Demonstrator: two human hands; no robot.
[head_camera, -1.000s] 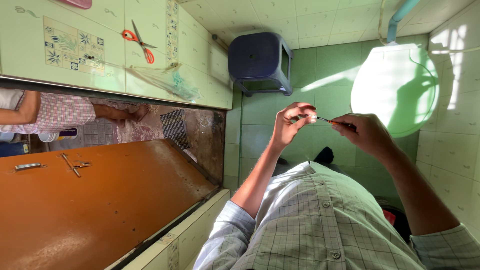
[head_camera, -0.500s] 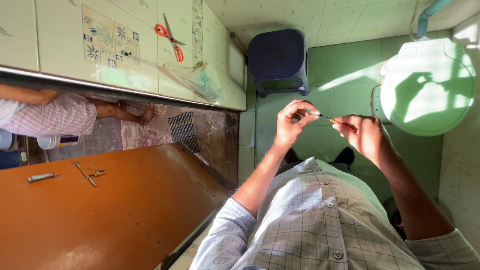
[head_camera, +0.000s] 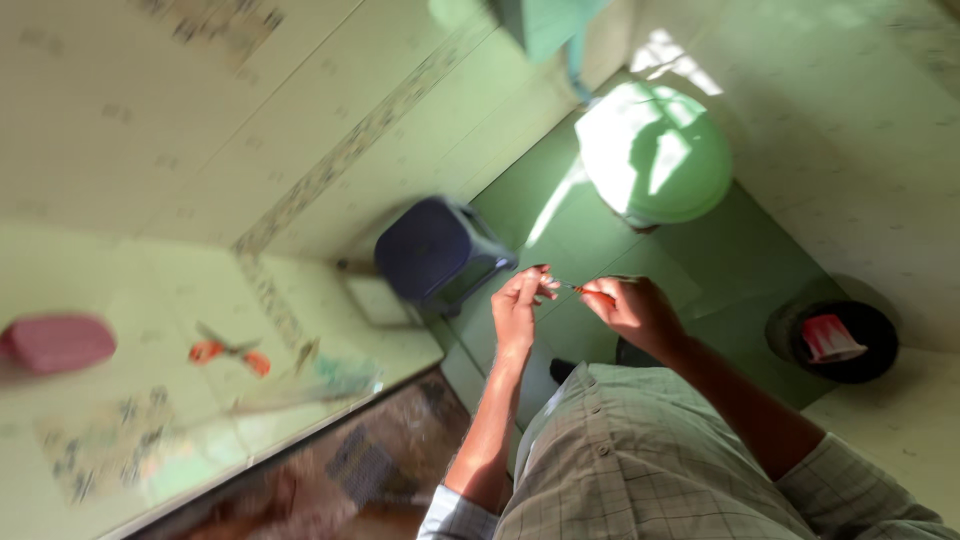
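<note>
Wall tiles (head_camera: 150, 120) pale glazed ceramic, glossy; floor tiles (head_camera: 740, 240) green, smooth, semi-gloss; stool (head_camera: 435, 250) dark blue moulded plastic, matt; round lid (head_camera: 655, 150) pale green plastic, sheened; shirt (head_camera: 640, 470) woven checked cloth, matt; scissors (head_camera: 228, 352) with orange plastic handles.

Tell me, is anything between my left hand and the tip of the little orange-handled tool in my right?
Nothing visible. The left hand pinches right at the thin metal tip of the orange-handled tool, which the right hand grips. The frame is blurred, so anything tiny pinched in the left fingertips cannot be made out.
</note>
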